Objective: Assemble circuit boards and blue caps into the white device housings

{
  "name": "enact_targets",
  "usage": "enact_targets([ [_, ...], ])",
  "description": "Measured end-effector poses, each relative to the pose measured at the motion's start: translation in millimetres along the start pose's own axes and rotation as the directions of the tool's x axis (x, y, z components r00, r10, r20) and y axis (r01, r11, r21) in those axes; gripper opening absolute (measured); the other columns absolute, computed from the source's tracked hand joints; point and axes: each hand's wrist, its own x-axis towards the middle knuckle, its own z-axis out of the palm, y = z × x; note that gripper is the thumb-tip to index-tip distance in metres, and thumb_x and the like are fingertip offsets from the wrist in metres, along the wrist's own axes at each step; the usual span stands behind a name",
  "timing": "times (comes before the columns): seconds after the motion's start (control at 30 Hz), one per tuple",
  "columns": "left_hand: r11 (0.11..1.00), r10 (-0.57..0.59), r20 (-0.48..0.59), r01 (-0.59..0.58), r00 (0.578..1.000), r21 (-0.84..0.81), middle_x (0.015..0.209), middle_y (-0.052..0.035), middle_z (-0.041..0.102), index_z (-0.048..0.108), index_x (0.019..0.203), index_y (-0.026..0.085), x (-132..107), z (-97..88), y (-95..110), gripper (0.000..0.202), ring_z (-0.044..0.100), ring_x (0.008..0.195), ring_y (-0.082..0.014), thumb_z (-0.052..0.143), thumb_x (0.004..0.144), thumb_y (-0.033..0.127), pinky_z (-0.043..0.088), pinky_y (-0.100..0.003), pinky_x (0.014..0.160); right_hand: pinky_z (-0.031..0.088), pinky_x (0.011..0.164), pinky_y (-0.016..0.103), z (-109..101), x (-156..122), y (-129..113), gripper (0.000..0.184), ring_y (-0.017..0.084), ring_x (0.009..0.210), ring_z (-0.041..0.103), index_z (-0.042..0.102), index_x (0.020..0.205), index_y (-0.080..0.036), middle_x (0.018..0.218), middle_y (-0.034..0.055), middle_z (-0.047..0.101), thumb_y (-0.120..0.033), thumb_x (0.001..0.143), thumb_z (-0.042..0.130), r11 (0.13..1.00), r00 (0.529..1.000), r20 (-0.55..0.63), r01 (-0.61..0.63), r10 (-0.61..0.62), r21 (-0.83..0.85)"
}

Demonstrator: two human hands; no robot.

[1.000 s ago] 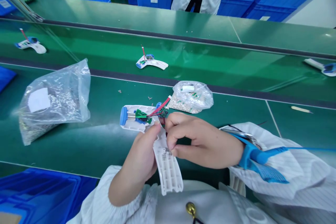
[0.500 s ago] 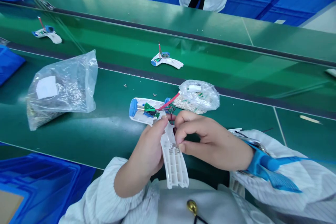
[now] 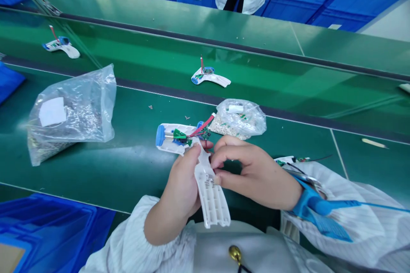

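From the head view, the left hand (image 3: 184, 179) clasps a white plastic shell (image 3: 214, 209) over the tabletop (image 3: 137, 168), the right hand (image 3: 256, 172) bent close to its small metal pieces (image 3: 209, 180). A steady hold and light touch should serve best; whether the partly hidden fingertips pinch one cannot be told.
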Motion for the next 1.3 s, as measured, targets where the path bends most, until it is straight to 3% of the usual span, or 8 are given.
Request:
enact_targets([
  [0.27,0.983,-0.103,0.077,0.113,0.992,-0.147,0.052,-0.0027,0.062,0.061,0.084,0.012,-3.6,-1.4,3.7,0.028,0.054,0.042,-0.0146,0.056,0.07,0.036,0.045,-0.026,0.042,0.043,0.076,0.036,7.2,-19.8,7.5,0.015,0.017,0.081,0.059,0.064,0.086,-0.016,0.089,0.0092,0.063,-0.009,0.076,0.056,0.901,0.901,-0.162,0.359,-0.402,-0.244],
  [0.6,0.983,-0.102,0.011,0.102,0.995,-0.154,0.053,-0.0046,0.064,0.061,0.076,0.012,-2.9,-0.9,1.2,0.023,0.061,0.044,-0.0161,0.054,0.072,0.034,0.046,-0.024,0.044,0.04,0.074,0.039,18.2,-33.6,7.4,0.029,0.022,0.093,0.058,0.061,0.1,-0.016,0.112,0.0129,0.061,-0.007,0.074,0.051,0.824,0.922,-0.065,0.308,-0.382,-0.475],
  [0.73,0.993,-0.104,0.105,0.109,0.989,-0.046,0.06,-0.0043,0.069,0.065,0.081,0.013,0.1,-7.9,6.9,0.022,0.064,0.048,-0.0167,0.061,0.07,0.032,0.048,-0.023,0.046,0.042,0.081,0.037,5.5,-31.7,11.5,0.027,0.021,0.098,0.057,0.062,0.101,-0.016,0.114,0.013,0.059,-0.013,0.077,0.052,0.947,0.953,-0.12,0.253,-0.279,-0.198],
  [0.8,0.984,-0.174,0.182,0.166,0.968,0.056,0.064,-0.0058,0.07,0.067,0.084,0.013,0.6,-11.9,9.5,0.026,0.065,0.049,-0.017,0.063,0.07,0.034,0.047,-0.022,0.046,0.043,0.085,0.032,-7.0,-20.5,17.0,0.018,0.018,0.098,0.058,0.063,0.096,-0.019,0.107,0.009,0.061,-0.02,0.082,0.052,0.988,0.964,-0.253,0.116,-0.087,0.103],
  [0.9,0.938,-0.331,0.286,0.28,0.899,0.206,0.061,-0.0075,0.07,0.07,0.079,0.011,-0.7,-14.3,12.0,0.032,0.063,0.045,-0.0158,0.066,0.068,0.041,0.046,-0.021,0.043,0.046,0.083,0.032,-19.6,4.9,23.7,0.027,0.017,0.091,0.06,0.059,0.102,-0.021,0.099,0.0063,0.063,-0.04,0.085,0.049,0.766,0.962,-0.082,-0.154,0.26,0.624],
  [1.03,0.885,-0.435,0.291,0.343,0.852,0.316,0.048,-0.007,0.065,0.069,0.058,0.01,-6.4,-9.2,12.1,0.035,0.06,0.04,-0.0137,0.073,0.063,0.044,0.045,-0.019,0.04,0.048,0.074,0.031,-11.3,32.7,23.7,0.052,0.018,0.081,0.063,0.056,0.109,-0.018,0.091,0.005,0.065,-0.057,0.074,0.055,0.387,0.902,0.427,-0.418,0.066,0.822],
  [1.17,0.862,-0.448,0.259,0.336,0.856,0.379,0.044,-0.0051,0.063,0.068,0.055,0.013,-10.7,-5.9,11.2,0.037,0.058,0.038,-0.0134,0.079,0.052,0.049,0.046,-0.022,0.038,0.047,0.073,0.03,5.3,40.0,18.3,0.045,0.02,0.087,0.063,0.053,0.11,-0.015,0.077,0.0049,0.065,-0.047,0.079,0.05,0.296,0.861,0.497,-0.451,-0.103,0.842],
  [1.3,0.894,-0.306,0.303,0.163,0.902,0.417,0.053,-0.0079,0.067,0.069,0.063,0.016,2.9,-21.8,17.1,0.051,0.061,0.046,-0.0183,0.072,0.048,0.064,0.05,-0.03,0.046,0.046,0.064,0.027,4.1,35.9,10.7,0.035,0.017,0.071,0.062,0.053,0.105,-0.015,0.066,0.0022,0.062,-0.039,0.081,0.049,0.255,0.933,0.356,-0.355,0.04,0.9],
])
